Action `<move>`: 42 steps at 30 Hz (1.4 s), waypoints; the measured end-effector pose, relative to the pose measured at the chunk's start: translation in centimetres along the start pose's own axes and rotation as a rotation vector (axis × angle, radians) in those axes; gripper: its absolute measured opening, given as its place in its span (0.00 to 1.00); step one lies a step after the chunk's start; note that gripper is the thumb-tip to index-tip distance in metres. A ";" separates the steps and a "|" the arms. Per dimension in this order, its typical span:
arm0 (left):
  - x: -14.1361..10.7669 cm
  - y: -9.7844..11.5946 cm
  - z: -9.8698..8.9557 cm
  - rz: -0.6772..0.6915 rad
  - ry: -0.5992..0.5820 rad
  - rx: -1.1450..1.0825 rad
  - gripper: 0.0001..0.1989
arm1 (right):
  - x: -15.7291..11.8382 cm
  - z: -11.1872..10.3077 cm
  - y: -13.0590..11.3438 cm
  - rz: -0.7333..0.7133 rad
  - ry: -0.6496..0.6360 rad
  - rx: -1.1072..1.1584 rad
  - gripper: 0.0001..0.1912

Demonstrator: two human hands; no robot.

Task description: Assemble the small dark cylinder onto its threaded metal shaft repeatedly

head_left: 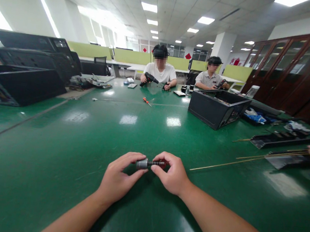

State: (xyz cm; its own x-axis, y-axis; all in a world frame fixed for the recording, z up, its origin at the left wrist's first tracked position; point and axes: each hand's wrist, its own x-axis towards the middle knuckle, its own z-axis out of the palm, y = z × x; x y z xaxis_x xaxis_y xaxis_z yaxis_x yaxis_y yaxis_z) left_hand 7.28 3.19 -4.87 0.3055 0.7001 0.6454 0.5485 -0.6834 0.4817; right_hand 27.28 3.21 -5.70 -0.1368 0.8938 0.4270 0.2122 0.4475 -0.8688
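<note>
Your glossy green tabletop [152,138] stretches under bright ceiling panels [149,7]. Over its near part, your left hand [117,176] pinches a smooth grey metallic cylinder [142,164]; your right hand [175,175] grips the thin dark shaft [157,163] at its end, perhaps spring-wrapped, though blurred.

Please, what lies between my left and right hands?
In the head view, a grey cylinder with a dark shaft; your left hand holds the cylinder, your right hand the shaft.

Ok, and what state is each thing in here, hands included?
Metal part, held sideways at both ends
Left hand, pinching its thick end
Right hand, pinching its thin end
Screwdriver, lying unheld
Power drill, held by a person opposite
Right-hand computer case, open-topped
</note>
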 end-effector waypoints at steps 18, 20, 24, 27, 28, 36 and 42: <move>0.1 0.3 -0.3 -0.001 0.037 -0.002 0.12 | -0.4 0.0 0.2 0.003 -0.005 0.017 0.05; 0.1 0.4 -0.3 -0.009 0.045 0.000 0.12 | -0.4 0.1 0.2 0.009 -0.004 0.023 0.05; 0.1 0.4 -0.3 -0.022 0.048 0.009 0.12 | -0.3 0.1 0.1 0.013 0.003 0.034 0.05; 0.1 0.4 -0.3 -0.027 0.051 0.012 0.12 | -0.3 0.1 0.1 0.010 0.006 0.037 0.05; 0.1 0.4 -0.3 -0.029 0.052 0.010 0.12 | -0.3 0.1 0.1 0.009 0.007 0.039 0.05; 0.1 0.4 -0.4 -0.041 0.058 0.009 0.12 | -0.3 0.1 0.2 0.004 0.018 0.064 0.05; -0.1 0.1 -0.5 -0.041 0.055 0.008 0.14 | -0.3 0.2 0.2 0.003 0.013 0.076 0.05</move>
State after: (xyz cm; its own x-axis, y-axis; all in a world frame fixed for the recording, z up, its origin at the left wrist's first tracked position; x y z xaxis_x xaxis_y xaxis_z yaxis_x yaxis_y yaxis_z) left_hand 6.89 2.92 -4.58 0.2394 0.7152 0.6566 0.5657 -0.6524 0.5043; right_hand 27.21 3.02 -6.00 -0.1234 0.8959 0.4268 0.1389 0.4415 -0.8865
